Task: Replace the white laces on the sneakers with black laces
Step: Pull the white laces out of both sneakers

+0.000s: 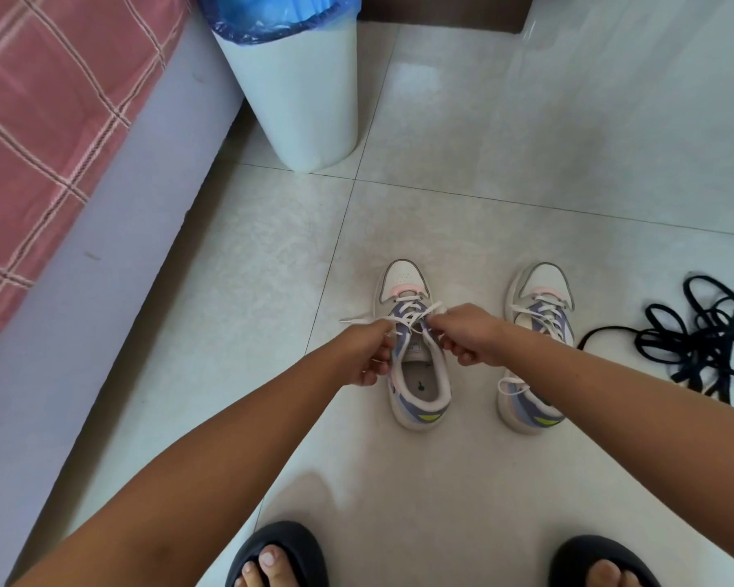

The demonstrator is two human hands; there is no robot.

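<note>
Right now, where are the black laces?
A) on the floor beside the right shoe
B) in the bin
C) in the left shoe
A: the black laces lie in a loose tangle on the floor tiles, just right of the right sneaker.

- A white waste bin [303, 95], lined with a blue plastic bag [278, 12], is being seen standing on the pale tiled floor [526, 171].
- A bed with a pink checked cover [47, 120] is being shown just beside the bin, along the left edge.
- Dark slide sandals [286, 544] are being worn on two feet at the bottom edge.
- A dark wooden edge [441, 10] is being glimpsed at the top.
</note>
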